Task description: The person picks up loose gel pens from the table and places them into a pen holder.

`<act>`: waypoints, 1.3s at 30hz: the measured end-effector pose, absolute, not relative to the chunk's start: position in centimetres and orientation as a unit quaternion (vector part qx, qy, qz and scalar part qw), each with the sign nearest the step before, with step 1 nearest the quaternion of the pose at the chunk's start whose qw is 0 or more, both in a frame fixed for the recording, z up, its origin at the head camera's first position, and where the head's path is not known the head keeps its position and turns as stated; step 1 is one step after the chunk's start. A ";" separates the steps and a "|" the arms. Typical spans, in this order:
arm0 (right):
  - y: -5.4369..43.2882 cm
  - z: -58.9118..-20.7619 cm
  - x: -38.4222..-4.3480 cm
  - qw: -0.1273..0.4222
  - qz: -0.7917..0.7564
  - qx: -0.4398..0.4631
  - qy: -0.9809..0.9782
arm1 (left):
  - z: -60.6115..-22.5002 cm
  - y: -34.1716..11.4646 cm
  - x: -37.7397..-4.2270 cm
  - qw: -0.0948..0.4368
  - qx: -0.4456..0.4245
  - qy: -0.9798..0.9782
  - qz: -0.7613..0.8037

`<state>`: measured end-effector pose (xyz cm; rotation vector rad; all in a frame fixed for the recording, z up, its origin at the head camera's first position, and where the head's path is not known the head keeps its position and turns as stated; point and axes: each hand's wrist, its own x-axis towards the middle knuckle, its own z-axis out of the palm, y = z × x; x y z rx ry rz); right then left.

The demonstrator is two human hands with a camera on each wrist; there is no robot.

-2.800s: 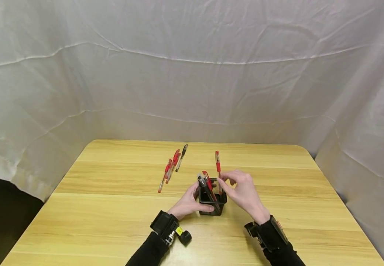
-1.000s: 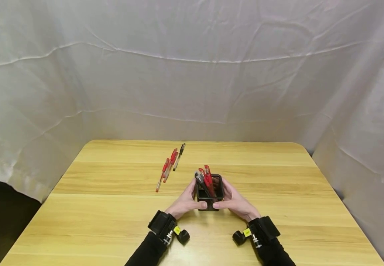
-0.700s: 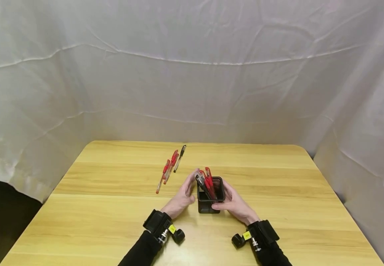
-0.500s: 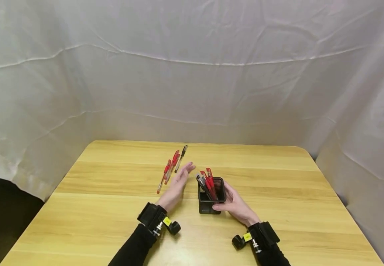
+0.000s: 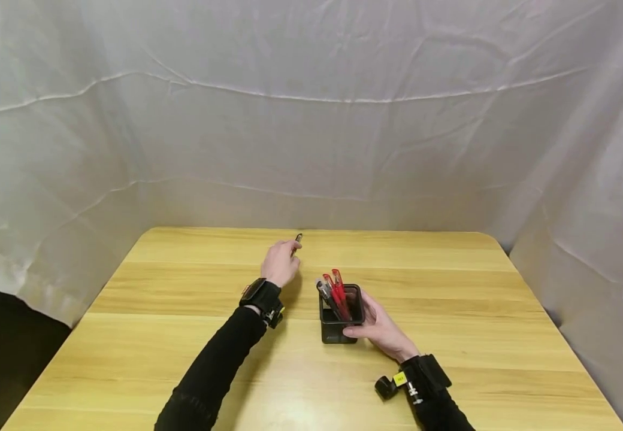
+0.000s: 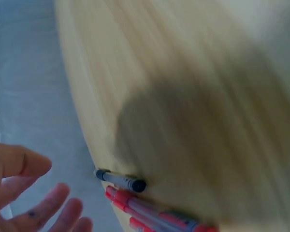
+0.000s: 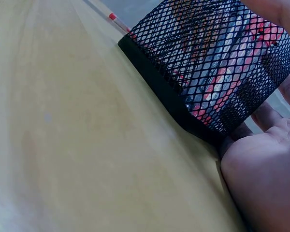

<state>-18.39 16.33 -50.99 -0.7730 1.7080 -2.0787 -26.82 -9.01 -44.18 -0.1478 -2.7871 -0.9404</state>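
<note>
Pen cup [image 5: 332, 334], the black mesh kind, stood upright on the worktop [image 5: 462, 299] right up against the right hand [image 5: 383, 330], which had it gripped, thumb on the near face and fingers round the side. Two red pens [image 5: 339, 294] and at least one black one leaned inside, tops tipped away from that hand. Left hand [image 5: 280, 263] was farther out and over to the right hand's left, thumb and fingers spread apart. A loose black pen [image 6: 121, 181] lay near its fingers, with a gap showing in the left wrist view, and loose red pens [image 6: 147, 211] sat just beside that. Pale wrinkly cloth [image 5: 311, 137] hung beyond both hands.
</note>
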 end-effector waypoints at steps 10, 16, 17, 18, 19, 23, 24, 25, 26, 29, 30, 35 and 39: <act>15.9 -51.0 -18.3 0.175 -0.722 -0.247 0.622 | -44.6 -8.2 -28.3 0.045 -0.063 -0.991 -0.109; 15.8 -51.2 -18.3 0.176 -0.725 -0.246 0.619 | -45.1 -8.0 -28.3 0.053 -0.065 -0.993 -0.078; 15.8 -51.2 -18.3 0.176 -0.725 -0.246 0.619 | -45.2 -8.0 -28.2 0.055 -0.067 -0.993 -0.076; 15.8 -51.2 -18.3 0.176 -0.725 -0.247 0.619 | -45.3 -8.0 -28.2 0.057 -0.068 -0.993 -0.074; 15.8 -51.2 -18.3 0.176 -0.724 -0.246 0.619 | -45.4 -8.0 -28.2 0.060 -0.070 -0.993 -0.074; 15.7 -51.1 -18.3 0.176 -0.721 -0.246 0.623 | -45.7 -8.0 -28.0 0.071 -0.073 -0.991 -0.082; 15.7 -51.1 -18.3 0.176 -0.721 -0.245 0.624 | -45.7 -8.0 -28.0 0.072 -0.072 -0.991 -0.086; 15.7 -51.1 -18.3 0.175 -0.720 -0.245 0.625 | -45.7 -8.0 -27.9 0.073 -0.070 -0.991 -0.091; 15.7 -51.1 -18.2 0.175 -0.720 -0.245 0.625 | -45.7 -8.0 -27.9 0.072 -0.068 -0.990 -0.097; 15.7 -51.0 -18.2 0.174 -0.722 -0.246 0.622 | -45.7 -8.0 -27.8 0.067 -0.061 -0.989 -0.113; 15.6 -51.0 -18.1 0.173 -0.723 -0.247 0.622 | -45.7 -8.0 -27.7 0.064 -0.058 -0.989 -0.120; 15.6 -50.9 -18.0 0.171 -0.723 -0.248 0.622 | -45.7 -8.1 -27.8 0.062 -0.049 -0.987 -0.136; 15.6 -50.9 -18.1 0.170 -0.724 -0.251 0.620 | -45.7 -8.4 -28.0 0.069 -0.039 -0.985 -0.151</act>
